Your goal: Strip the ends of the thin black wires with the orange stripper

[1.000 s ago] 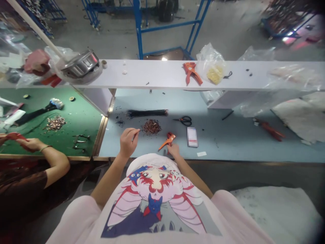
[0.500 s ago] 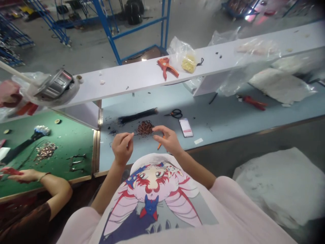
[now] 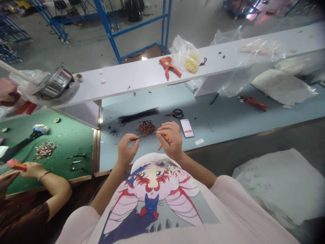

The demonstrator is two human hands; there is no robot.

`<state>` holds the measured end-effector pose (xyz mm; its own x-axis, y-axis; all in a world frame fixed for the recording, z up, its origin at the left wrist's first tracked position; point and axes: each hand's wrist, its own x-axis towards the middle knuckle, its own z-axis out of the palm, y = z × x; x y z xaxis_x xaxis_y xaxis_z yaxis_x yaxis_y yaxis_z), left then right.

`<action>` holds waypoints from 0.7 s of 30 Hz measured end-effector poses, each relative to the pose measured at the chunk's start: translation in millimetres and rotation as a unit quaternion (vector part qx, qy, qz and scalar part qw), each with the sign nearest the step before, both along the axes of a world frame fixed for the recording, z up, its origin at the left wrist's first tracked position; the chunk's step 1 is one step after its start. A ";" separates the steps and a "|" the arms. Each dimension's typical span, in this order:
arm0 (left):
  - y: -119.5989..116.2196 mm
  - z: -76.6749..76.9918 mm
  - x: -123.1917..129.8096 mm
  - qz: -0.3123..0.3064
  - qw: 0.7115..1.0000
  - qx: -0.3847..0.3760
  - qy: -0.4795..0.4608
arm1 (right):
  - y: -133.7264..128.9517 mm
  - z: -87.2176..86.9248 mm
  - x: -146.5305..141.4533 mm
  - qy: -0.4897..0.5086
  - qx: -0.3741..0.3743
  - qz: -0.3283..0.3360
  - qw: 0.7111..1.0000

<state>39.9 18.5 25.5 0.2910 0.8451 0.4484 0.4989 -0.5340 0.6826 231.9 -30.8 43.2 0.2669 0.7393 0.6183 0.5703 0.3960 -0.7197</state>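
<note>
A thin dark wire (image 3: 147, 135) stretches between my two hands, just in front of a pile of small copper-coloured pieces (image 3: 146, 127). My left hand (image 3: 127, 149) pinches its left end between thumb and finger. At the other end, the thumb and fingertips of my right hand (image 3: 171, 140) are closed on the wire; whether a small piece is also in them is too small to tell. Partly hidden by my right hand is an orange-handled tool (image 3: 159, 146). Behind the pile lies a bundle of black wires (image 3: 138, 116).
Black-handled scissors (image 3: 177, 113) and a phone (image 3: 187, 128) lie right of the pile. Orange pliers (image 3: 169, 66) rest on the white shelf (image 3: 115, 81) behind. Red-handled pliers (image 3: 255, 102) are farther right. At the green table (image 3: 83, 142), a co-worker's hand (image 3: 32, 170) holds a red-orange tool.
My right hand has closed from a loose, spread pose at the pile onto the wire's right end. My left hand has shifted slightly right with the wire.
</note>
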 end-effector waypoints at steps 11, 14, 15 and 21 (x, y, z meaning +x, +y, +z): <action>-22.8 -6.5 22.5 -0.074 0.954 -0.264 -0.123 | -6.0 -36.2 -17.7 -0.083 -0.034 0.077 0.993; -24.3 -10.9 20.8 -0.055 0.978 -0.200 -0.021 | -5.8 -45.2 -18.2 -0.107 -0.066 0.083 0.989; -24.7 -12.8 20.3 -0.048 0.983 -0.173 0.018 | -5.5 -47.5 -17.9 -0.122 -0.081 0.088 0.985; -26.4 -26.9 20.2 -0.015 0.979 -0.084 0.186 | -3.5 -60.5 -16.6 -0.188 -0.141 0.105 0.966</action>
